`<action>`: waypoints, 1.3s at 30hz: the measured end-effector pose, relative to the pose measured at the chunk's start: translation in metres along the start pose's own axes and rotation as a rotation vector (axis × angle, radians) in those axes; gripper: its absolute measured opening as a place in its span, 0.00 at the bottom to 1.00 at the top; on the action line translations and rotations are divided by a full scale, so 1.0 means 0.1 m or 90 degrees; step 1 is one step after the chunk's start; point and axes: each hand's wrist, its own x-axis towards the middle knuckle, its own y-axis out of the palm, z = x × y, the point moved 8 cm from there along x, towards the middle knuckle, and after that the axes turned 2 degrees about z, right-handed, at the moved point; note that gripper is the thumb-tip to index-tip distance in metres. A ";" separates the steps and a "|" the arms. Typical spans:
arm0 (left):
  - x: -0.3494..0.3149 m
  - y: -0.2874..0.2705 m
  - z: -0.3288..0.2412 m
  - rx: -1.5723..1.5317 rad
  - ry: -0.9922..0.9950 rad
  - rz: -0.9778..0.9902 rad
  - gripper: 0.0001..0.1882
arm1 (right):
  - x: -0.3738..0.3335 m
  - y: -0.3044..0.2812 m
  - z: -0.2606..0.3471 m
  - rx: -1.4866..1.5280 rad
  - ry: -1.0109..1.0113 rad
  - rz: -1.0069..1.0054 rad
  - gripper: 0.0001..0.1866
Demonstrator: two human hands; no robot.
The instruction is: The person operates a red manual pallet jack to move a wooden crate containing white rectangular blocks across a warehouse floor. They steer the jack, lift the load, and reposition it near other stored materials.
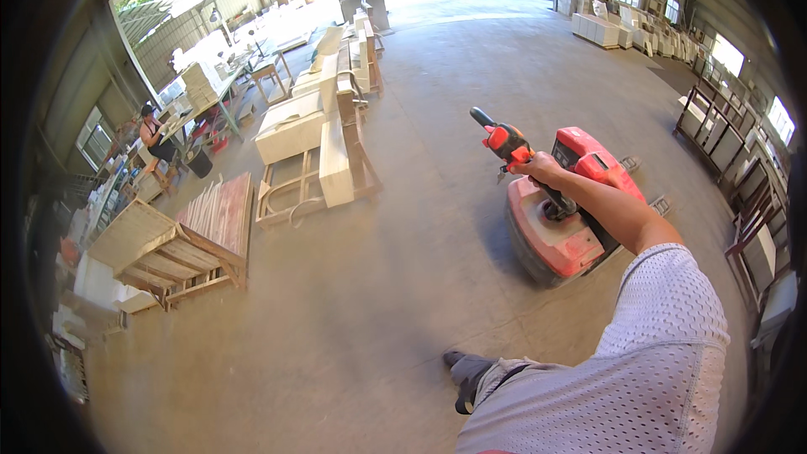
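Note:
My right arm reaches out in a pale mesh sleeve. At its end my right hand [545, 170] is closed around the black and red control handle [508, 145] of an electric pallet truck. The truck's red body [559, 231], scuffed and dusty, stands on the concrete floor beside me. Behind its red housing [588, 155] two short metal ends [661, 205] stick out at the far right side; the rest of them is hidden. My left hand is out of view.
Wooden frames with pale boards [290, 128] stand in a row at left. Nearer are a slatted wooden crate [172, 252] and a reddish pallet [220, 210]. Another person [155, 136] sits at a workbench. Metal racks [713, 130] line the right; the concrete floor [437, 59] leads to a bright doorway.

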 end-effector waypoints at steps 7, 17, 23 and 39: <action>-0.09 -0.64 0.77 -0.049 -0.057 -0.054 0.13 | -0.08 0.47 -0.13 -0.060 -0.104 -0.013 0.21; -0.60 -1.70 0.87 -0.033 0.040 -0.071 0.17 | 0.65 0.96 -0.95 0.036 -0.152 0.036 0.28; -0.02 -2.81 1.19 -0.052 -0.035 -0.180 0.16 | 0.01 1.55 -0.48 -0.041 -0.069 0.042 0.29; 1.51 -6.33 0.14 0.005 0.018 -0.129 0.13 | -2.57 3.71 1.31 -0.092 -0.130 0.099 0.19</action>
